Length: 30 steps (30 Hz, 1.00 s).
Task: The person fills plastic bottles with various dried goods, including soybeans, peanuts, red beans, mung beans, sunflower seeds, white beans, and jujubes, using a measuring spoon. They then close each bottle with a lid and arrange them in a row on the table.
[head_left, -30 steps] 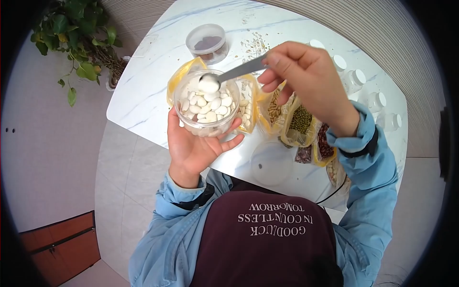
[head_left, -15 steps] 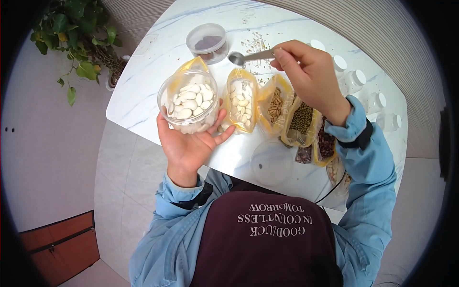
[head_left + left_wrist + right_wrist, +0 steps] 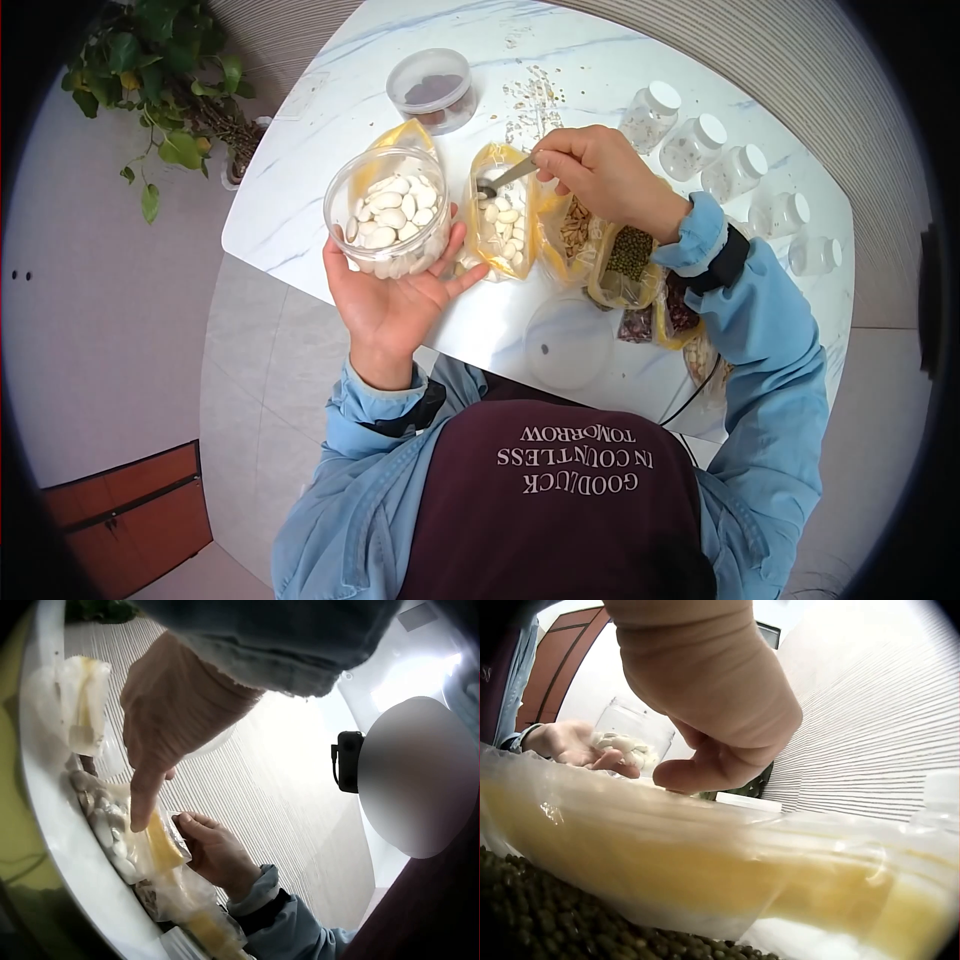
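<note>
My left hand cradles a clear plastic tub from below, thumb on one side and fingers on the other. Large white beans fill much of the tub, which tilts slightly. My right hand pinches a metal spoon by the end of its handle. The spoon's bowl dips into an open yellow-edged bag of white beans, right of the tub. In the right wrist view, the curled right hand hides the spoon; the left hand and tub appear beyond.
Open bags with brown pieces, green beans and dark red beans line up rightward. White-capped jars stand along the far right edge. A lidded tub stands at the back; a clear lid lies in front.
The spoon was over the tub with a white bean, then moved away empty. It has now come down into the white bean bag. My left hand has shifted the tub leftward.
</note>
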Motion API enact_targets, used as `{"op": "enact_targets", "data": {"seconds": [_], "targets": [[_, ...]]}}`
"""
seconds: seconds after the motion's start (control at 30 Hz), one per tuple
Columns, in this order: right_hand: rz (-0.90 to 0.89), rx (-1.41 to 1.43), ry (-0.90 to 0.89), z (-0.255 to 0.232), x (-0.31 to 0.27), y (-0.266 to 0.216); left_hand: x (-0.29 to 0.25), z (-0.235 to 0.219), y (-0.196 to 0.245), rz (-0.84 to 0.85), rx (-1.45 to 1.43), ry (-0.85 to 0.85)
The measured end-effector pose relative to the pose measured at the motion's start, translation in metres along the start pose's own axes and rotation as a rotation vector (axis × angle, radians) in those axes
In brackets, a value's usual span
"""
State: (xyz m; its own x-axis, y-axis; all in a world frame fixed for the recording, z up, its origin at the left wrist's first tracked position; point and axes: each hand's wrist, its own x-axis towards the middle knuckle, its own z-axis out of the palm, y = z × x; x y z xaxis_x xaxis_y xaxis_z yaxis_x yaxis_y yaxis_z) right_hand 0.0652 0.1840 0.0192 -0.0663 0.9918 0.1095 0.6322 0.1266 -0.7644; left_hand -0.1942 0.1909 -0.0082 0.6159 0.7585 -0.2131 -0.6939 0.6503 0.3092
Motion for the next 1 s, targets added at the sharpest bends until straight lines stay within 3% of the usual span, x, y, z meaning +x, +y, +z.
{"op": "enact_targets", "data": {"seconds": [0.27,0.47,0.77,1.0], "targets": [[0.393,0.201,-0.236,-0.015,-0.005,-0.020,0.001,0.001,0.000,0.012,-0.001,0.013],[0.627,0.355,-0.258,-0.019,-0.002,-0.016,0.001,0.002,-0.001,0.008,-0.002,0.033],[0.650,0.510,-0.166,-0.032,-0.005,-0.006,-0.003,0.002,0.002,0.005,0.000,0.000],[0.518,0.480,0.062,-0.049,-0.010,-0.015,-0.003,0.001,0.004,-0.092,-0.010,-0.054]]}}
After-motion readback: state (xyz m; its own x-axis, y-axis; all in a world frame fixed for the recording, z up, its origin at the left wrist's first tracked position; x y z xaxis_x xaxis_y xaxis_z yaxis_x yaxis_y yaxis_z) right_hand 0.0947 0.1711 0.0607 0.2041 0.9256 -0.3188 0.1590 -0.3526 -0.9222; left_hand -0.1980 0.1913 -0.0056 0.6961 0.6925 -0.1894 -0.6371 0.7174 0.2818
